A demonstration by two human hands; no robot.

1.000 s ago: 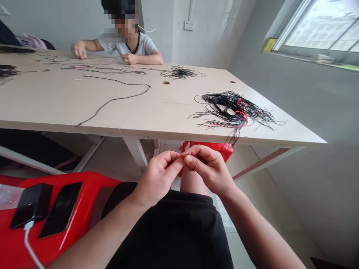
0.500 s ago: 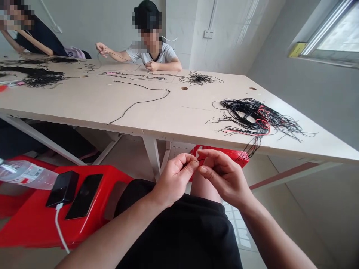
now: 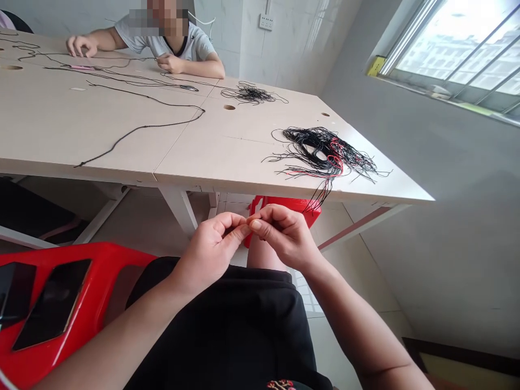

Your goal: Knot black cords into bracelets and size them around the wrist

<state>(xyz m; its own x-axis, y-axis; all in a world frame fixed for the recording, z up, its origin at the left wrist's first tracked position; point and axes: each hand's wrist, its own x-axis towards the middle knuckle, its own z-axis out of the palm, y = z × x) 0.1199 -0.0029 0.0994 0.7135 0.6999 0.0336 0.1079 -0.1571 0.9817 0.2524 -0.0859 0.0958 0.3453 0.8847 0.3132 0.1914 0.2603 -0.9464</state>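
Observation:
My left hand [image 3: 216, 244] and my right hand [image 3: 287, 236] meet fingertip to fingertip above my lap, just below the table's front edge. Both are closed in a pinch on a thin black cord, which their fingers almost wholly hide. Beyond them on the table lies a bundle of black cords [image 3: 303, 135] with a few red strands, and some of its ends hang over the edge. To the left, one knotted black cord [image 3: 143, 127] stretches across the tabletop in a bend.
The pale table [image 3: 227, 157] has round holes. Across it, a person in a grey shirt [image 3: 199, 54] handles dark cord near a loose black tangle [image 3: 252, 93]. A red stool [image 3: 97, 265] at my left bears a phone [image 3: 54, 303] and a black box [image 3: 16, 290]. Another red stool [image 3: 311, 208] stands underneath.
My view has swung right, so things sit further left. My fingertips have come together, covering the bit of cord that showed between them. The other person's raised hand has lowered to the table.

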